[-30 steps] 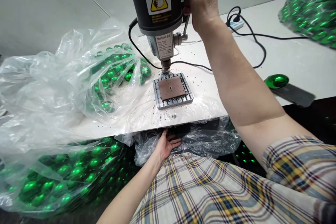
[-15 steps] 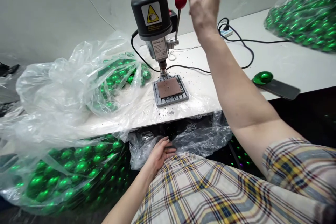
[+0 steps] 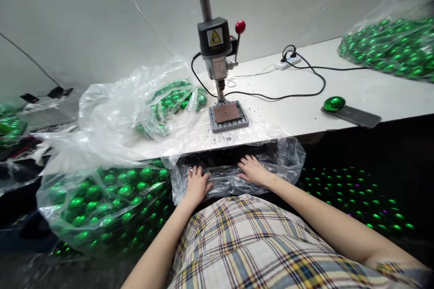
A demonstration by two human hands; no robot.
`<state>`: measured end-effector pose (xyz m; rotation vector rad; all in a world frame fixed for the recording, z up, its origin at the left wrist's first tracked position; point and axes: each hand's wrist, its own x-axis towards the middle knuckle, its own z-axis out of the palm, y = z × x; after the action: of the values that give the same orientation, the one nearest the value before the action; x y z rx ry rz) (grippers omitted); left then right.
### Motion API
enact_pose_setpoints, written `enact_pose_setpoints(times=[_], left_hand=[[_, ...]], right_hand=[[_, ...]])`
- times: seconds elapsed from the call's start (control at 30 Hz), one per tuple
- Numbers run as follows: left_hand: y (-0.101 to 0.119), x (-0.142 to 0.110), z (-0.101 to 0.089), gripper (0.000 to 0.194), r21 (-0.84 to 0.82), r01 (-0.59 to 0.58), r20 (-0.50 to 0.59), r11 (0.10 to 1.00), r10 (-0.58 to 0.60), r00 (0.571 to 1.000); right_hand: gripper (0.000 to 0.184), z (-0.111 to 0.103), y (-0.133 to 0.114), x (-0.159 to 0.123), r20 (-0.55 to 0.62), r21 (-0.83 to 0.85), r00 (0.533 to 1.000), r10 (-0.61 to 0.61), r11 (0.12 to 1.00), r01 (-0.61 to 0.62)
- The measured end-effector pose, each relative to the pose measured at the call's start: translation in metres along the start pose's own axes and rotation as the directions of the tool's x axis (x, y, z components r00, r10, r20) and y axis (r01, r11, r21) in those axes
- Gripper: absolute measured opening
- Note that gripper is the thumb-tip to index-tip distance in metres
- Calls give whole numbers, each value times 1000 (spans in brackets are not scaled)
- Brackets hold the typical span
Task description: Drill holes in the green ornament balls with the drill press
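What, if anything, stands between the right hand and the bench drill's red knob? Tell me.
The front edge of the white table lies between the right hand, at the clear plastic sheeting, and the red knob; the black cable lies lower. Nothing visible seems to block a raised path.

A crumpled sheet of clear, shiny plastic (image 3: 224, 181) is hanging below the front edge of the white bench (image 3: 291, 115), bunching higher at its right end. A black-and-grey bench drill (image 3: 213, 43) is standing near that edge, its red-knobbed lever (image 3: 238, 45) pointing upward. A flat brown rectangular plate (image 3: 232, 113) with a small central hole is lying on the drill's grey slotted base (image 3: 230, 128).
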<state>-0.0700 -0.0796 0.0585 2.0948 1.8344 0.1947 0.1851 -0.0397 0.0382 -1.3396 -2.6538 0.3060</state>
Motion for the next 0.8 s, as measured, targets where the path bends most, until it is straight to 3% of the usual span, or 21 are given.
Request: enact_pose_setpoints(times=[0.07, 0.2, 0.27, 0.33, 0.4, 0.47, 0.53, 0.6, 0.67, 0.7, 0.73, 0.8], left_hand=[[-2, -7, 1, 1, -39, -23, -6, 999, 23, 1000], [3, -26, -8, 5, -47, -65, 105, 997, 70, 992], [8, -36, -13, 7, -32, -92, 194, 995, 96, 976], [12, -45, -19, 18, -117, -134, 225, 984, 158, 962], [13, -46, -29, 29, -274, -170, 107, 947, 205, 973], [10, -36, -49, 34, -383, -201, -167, 902, 146, 975], [2, -16, -79, 37, -399, -167, -450, 902, -34, 893], [-9, 13, -116, 47, -432, -19, -623, 902, -283, 729], [-23, 44, -150, 64, -520, 146, -662, 842, -505, 554], [-31, 59, -164, 74, -562, 193, -647, 804, -574, 502], [-39, 73, -174, 81, -600, 222, -622, 768, -623, 475], [-55, 96, -186, 82, -659, 229, -566, 716, -673, 476]], right_hand=[[36, 2, -2, -3, 92, -30, 995, 45, 999, -43], [36, -4, -8, -17, 199, -33, 977, 71, 997, -66], [36, -7, -8, -28, 209, -21, 974, 84, 996, -82], [32, -9, -7, -38, 195, -3, 976, 101, 995, -102], [30, -7, -6, -46, 160, 27, 981, 107, 993, -113], [40, -2, -3, -51, 119, 65, 987, 105, 991, -113], [41, 5, 0, -54, 77, 98, 991, 113, 988, -120], [43, 14, 3, -55, 40, 126, 991, 125, 984, -129], [45, 23, 8, -54, 10, 154, 991, 131, 979, -131], [46, 27, 10, -53, -1, 168, 991, 132, 977, -130], [47, 32, 13, -52, -12, 181, 991, 132, 975, -128], [48, 40, 18, -50, -31, 205, 991, 131, 971, -122]])
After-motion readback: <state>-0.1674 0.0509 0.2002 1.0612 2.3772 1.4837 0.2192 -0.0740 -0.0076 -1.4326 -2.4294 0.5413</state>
